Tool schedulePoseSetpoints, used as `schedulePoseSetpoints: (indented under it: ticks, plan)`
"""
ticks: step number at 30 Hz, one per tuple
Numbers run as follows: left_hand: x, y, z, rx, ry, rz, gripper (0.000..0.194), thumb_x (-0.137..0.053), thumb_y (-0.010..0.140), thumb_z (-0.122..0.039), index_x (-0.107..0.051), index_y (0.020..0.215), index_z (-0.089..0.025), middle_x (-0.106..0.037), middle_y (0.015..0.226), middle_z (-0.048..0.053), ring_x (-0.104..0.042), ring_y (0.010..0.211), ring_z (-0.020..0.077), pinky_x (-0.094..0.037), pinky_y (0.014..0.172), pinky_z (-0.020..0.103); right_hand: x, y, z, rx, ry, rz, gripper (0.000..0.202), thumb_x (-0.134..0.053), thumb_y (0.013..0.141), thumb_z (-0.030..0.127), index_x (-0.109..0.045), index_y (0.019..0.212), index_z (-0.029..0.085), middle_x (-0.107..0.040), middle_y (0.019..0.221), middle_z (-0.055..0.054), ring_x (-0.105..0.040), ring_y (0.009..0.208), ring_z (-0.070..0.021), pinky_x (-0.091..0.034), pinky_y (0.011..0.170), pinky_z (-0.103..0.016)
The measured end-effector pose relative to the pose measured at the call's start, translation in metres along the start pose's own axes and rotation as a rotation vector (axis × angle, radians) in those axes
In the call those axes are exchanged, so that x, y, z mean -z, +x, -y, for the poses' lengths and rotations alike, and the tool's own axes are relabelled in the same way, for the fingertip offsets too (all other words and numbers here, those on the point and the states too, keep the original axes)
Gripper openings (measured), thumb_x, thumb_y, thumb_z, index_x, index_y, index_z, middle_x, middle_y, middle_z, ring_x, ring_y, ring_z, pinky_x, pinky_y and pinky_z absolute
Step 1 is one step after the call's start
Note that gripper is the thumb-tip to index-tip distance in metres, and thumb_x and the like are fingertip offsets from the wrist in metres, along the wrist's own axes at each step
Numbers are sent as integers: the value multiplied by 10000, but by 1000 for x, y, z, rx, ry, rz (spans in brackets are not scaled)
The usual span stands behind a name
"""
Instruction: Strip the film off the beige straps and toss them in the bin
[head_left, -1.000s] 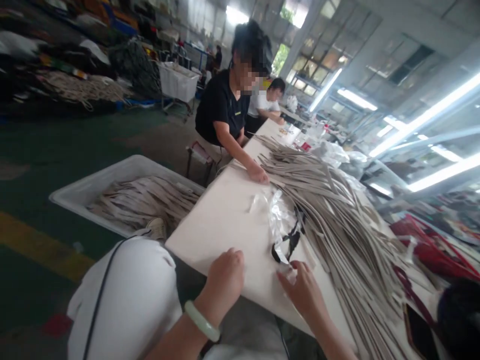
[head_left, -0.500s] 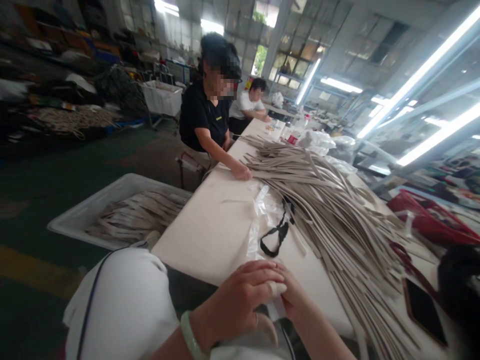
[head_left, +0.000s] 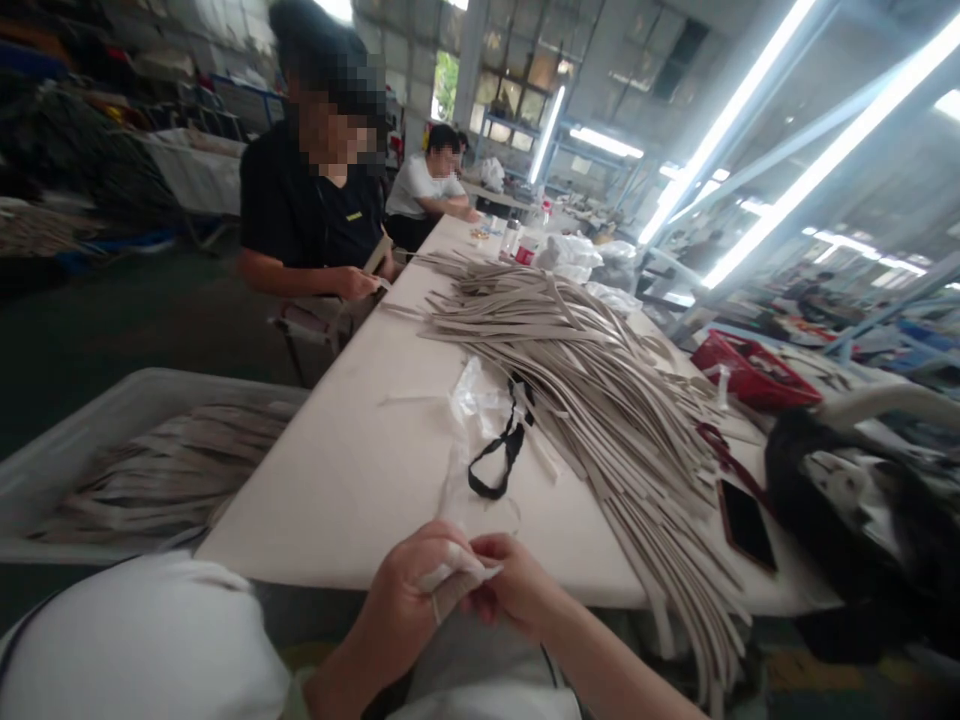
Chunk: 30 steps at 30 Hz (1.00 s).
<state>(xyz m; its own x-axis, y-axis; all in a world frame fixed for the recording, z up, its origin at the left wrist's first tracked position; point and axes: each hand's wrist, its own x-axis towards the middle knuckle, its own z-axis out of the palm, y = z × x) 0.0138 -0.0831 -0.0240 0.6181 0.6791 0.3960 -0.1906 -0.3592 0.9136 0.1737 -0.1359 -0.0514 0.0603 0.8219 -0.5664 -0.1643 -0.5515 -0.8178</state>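
Observation:
My left hand (head_left: 409, 590) and my right hand (head_left: 521, 590) meet at the near edge of the table. A thin white strip (head_left: 450, 568), like tape or film, lies along the curled fingers of my left hand, its pointed end toward my right fingers. Those right fingers are pinched together against the left fingertips and partly hidden. Just beyond my hands, a crumpled translucent plastic strip (head_left: 457, 460) runs up the table. A black strap loop (head_left: 491, 485) rests beside it. To the right spreads a large heap of grey-beige flat straps (head_left: 555, 330).
A person in black (head_left: 315, 220) sits at the table's left side, holding a strap. Another person in white (head_left: 427, 185) is farther back. A plastic tub (head_left: 142, 390) of straps stands left. A phone (head_left: 746, 525), a black bag (head_left: 832, 510) and a red basket (head_left: 750, 370) are right.
My left hand has turned and moved left; the fingers of both hands now meet at the white strip. The person in black has drawn an arm back from the heap. My view has swung right.

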Motion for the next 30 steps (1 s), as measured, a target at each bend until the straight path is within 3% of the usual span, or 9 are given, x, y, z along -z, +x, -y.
schedulePoseSetpoints:
  ticks: [2,4,7,9,12,16,20,27,30]
  plan:
    - [6,-1,0,114,-41,-86,141,-699,840,-234,-618,739,-180,-630,815,6,-605,791,130,-476,755,220,35,-1,16,75,-278,-260,287,-612,829,429,-601,729,160,-639,613,-61,-540,472,-136,-361,453,-231]
    - [12,-1,1,207,-85,-188,191,-727,817,-282,-586,736,-180,-607,809,-7,-582,774,118,-456,741,202,85,-5,36,148,-536,-583,176,-568,881,336,-616,859,168,-690,879,-115,-635,741,-178,-427,617,-247]
    - [16,0,4,299,-241,-225,230,-723,813,-358,-590,758,-178,-591,787,-9,-556,740,111,-444,687,188,169,-18,57,122,-857,-951,197,-467,917,207,-613,1025,129,-620,1164,-219,-602,1071,-270,-430,783,-302]
    - [15,1,5,352,-350,-213,251,-746,786,-374,-593,765,-176,-609,791,-3,-557,711,110,-446,641,185,214,-27,60,30,-1022,-1066,210,-472,884,138,-634,1007,86,-622,1124,-253,-605,1077,-310,-429,798,-341]
    - [13,3,6,430,-438,-230,245,-782,748,-346,-607,797,-181,-636,767,-7,-560,659,105,-450,596,182,255,-36,49,-81,-1209,-1067,174,-527,858,152,-682,895,83,-669,967,-217,-656,938,-302,-438,744,-347]
    - [15,5,7,482,-345,-247,229,-798,718,-332,-672,813,-167,-661,723,5,-588,676,122,-462,609,185,277,-34,37,-32,-1378,-976,275,-513,928,312,-718,905,129,-682,1001,-168,-667,892,-239,-437,745,-309]
    - [19,4,10,476,-300,-219,230,-775,725,-372,-684,767,-164,-643,678,-2,-547,616,109,-431,552,178,290,-22,42,40,-1442,-951,359,-519,928,413,-740,974,134,-704,1012,-159,-661,943,-238,-437,785,-293]
    - [23,4,4,450,-305,-224,218,-755,739,-359,-670,776,-163,-603,663,-21,-506,606,99,-400,561,182,293,-12,60,108,-1442,-933,236,-562,857,275,-767,852,158,-753,888,-116,-672,840,-224,-439,714,-272]
    - [23,5,2,436,-323,-209,224,-758,735,-348,-659,769,-149,-586,663,-19,-493,612,103,-395,573,192,278,-18,73,147,-1445,-1019,305,-447,878,184,-737,834,99,-725,938,-209,-654,835,-263,-422,706,-332]
